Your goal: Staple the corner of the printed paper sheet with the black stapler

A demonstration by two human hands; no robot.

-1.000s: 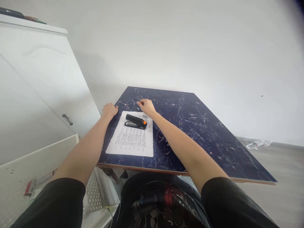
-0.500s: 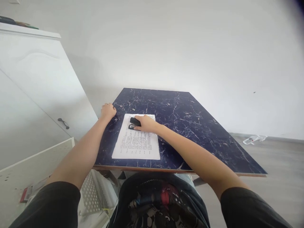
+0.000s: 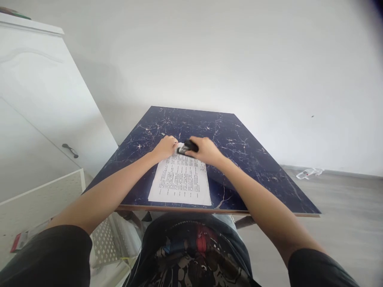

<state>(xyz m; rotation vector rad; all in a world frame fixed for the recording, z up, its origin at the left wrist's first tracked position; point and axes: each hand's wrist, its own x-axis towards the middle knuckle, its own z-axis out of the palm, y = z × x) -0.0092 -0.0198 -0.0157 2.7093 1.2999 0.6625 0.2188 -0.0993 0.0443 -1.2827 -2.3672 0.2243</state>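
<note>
A printed sheet of paper (image 3: 182,180) lies on the near part of a dark blue marbled table (image 3: 239,159). My right hand (image 3: 207,152) is closed round a black stapler (image 3: 186,147) and holds it at the sheet's far left corner. My left hand (image 3: 165,146) rests on that same corner beside the stapler's nose, its fingers curled onto the paper. Whether the paper sits inside the stapler's jaws I cannot make out.
A white cabinet (image 3: 44,103) with a dark handle (image 3: 70,150) stands to the left. A white perforated panel (image 3: 38,199) lies below it. A crumpled clear wrapper (image 3: 308,173) lies on the grey floor at the right, by the white wall.
My right hand has lifted the stapler off the sheet and carried it to the sheet's far corner. My left hand left the table's left edge and came onto that corner.
</note>
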